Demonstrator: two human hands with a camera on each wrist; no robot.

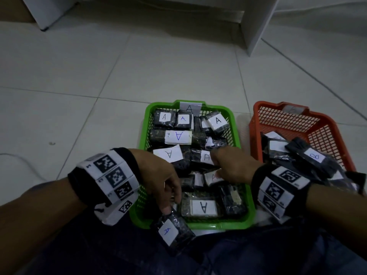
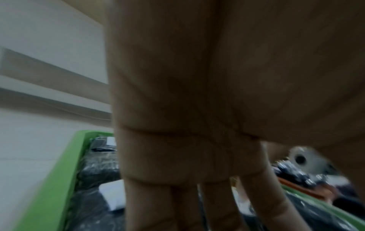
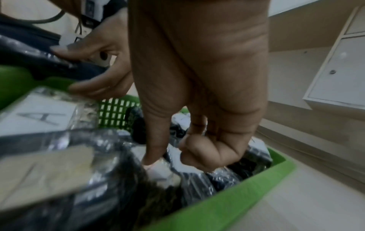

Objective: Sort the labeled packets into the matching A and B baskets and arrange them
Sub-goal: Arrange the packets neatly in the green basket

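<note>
The green basket bears an A tag and holds several dark packets with white A labels. My left hand pinches the top end of one A packet, which hangs over the basket's near rim above my lap. My right hand is inside the basket, fingers curled round an A packet. In the right wrist view its thumb presses on a white label and the other fingers are curled beside it. The orange basket at right holds dark packets, one labelled B.
The baskets stand side by side on a pale tiled floor. A white cabinet stands behind them. A thin white cable lies at left. My legs in dark trousers fill the near edge.
</note>
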